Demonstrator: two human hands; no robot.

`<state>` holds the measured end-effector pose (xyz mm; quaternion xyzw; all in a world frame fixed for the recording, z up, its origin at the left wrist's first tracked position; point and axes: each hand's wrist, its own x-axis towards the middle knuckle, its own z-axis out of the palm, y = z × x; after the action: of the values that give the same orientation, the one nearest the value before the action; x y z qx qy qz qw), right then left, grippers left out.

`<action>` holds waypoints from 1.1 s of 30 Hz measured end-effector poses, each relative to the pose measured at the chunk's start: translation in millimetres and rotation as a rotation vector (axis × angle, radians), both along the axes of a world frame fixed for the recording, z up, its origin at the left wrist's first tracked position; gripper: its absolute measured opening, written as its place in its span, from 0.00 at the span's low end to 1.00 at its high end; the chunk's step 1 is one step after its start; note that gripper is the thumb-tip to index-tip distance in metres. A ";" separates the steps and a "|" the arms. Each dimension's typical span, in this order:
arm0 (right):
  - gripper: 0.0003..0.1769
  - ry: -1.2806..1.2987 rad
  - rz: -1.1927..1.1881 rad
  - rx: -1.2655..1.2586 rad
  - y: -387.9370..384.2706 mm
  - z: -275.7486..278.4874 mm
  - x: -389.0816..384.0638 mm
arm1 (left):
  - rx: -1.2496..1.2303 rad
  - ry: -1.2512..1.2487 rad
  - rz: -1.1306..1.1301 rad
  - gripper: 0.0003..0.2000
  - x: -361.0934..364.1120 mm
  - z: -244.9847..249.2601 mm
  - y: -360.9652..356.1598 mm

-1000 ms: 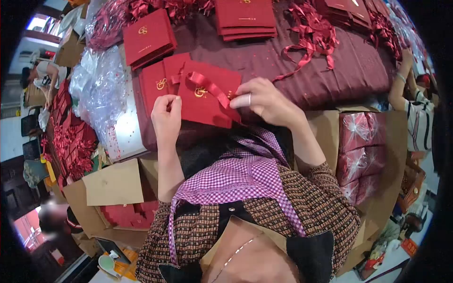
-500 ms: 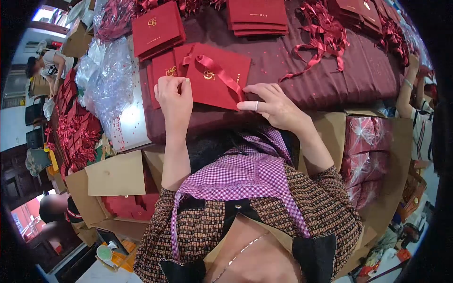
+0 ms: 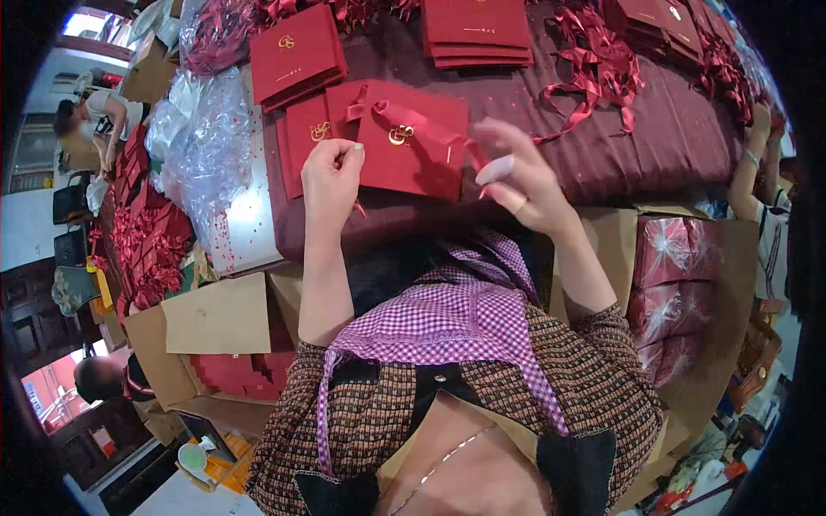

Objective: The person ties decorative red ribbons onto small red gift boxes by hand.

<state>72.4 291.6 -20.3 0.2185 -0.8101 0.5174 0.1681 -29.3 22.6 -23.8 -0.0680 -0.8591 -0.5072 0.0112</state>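
A red bag (image 3: 426,163) with a gold logo lies on the dark red cloth, with a shiny red ribbon (image 3: 403,114) running across its upper part. My left hand (image 3: 334,176) is closed in a pinch at the bag's left edge, and a bit of ribbon shows below its fingers. At the bag's right side my right hand (image 3: 520,181), partly blurred, has the ribbon's other end between its curled fingers. A white band is on one of its fingers. Another red bag (image 3: 303,129) lies partly under the first, to the left.
Stacks of red bags (image 3: 297,60) (image 3: 477,34) and loose ribbons (image 3: 594,64) lie farther back. Clear plastic (image 3: 202,138) is at the left. Open cardboard boxes (image 3: 217,314) flank my body. Co-workers (image 3: 107,116) (image 3: 761,172) are at both sides.
My right hand has lifted off the bag's right edge and curled, drawing the ribbon rightward. My left hand stays pinched. The whole view has shifted slightly.
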 end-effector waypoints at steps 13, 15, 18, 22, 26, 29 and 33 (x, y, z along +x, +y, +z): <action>0.08 -0.040 -0.004 -0.025 -59.3 -12.0 -31.6 | 0.159 -0.075 -0.139 0.08 0.2 3.5 13.3; 0.08 -0.062 -0.049 0.007 -65.2 -15.5 -34.0 | 0.157 -0.083 -0.161 0.08 3.1 9.1 13.2; 0.07 -0.069 -0.123 0.047 -70.8 -18.9 -39.8 | 0.175 -0.092 -0.199 0.09 4.0 11.7 13.1; 0.06 -0.038 -0.192 0.067 -76.2 -18.5 -42.5 | 0.194 -0.144 -0.230 0.10 7.8 19.9 13.7; 0.06 -0.037 -0.196 0.043 -79.1 -16.1 -44.7 | 0.232 -0.151 -0.274 0.11 10.7 24.3 13.3; 0.06 -0.044 -0.203 0.013 -81.2 -12.7 -45.1 | 0.244 -0.158 -0.285 0.11 13.0 26.6 13.5; 0.06 -0.030 -0.226 -0.002 -82.0 -11.8 -45.4 | 0.235 -0.146 -0.285 0.10 15.4 29.9 15.2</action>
<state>27.0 209.5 -32.2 0.1180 -0.8315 0.4991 0.2134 -13.9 37.9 6.0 -0.1499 -0.7742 -0.6040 -0.1154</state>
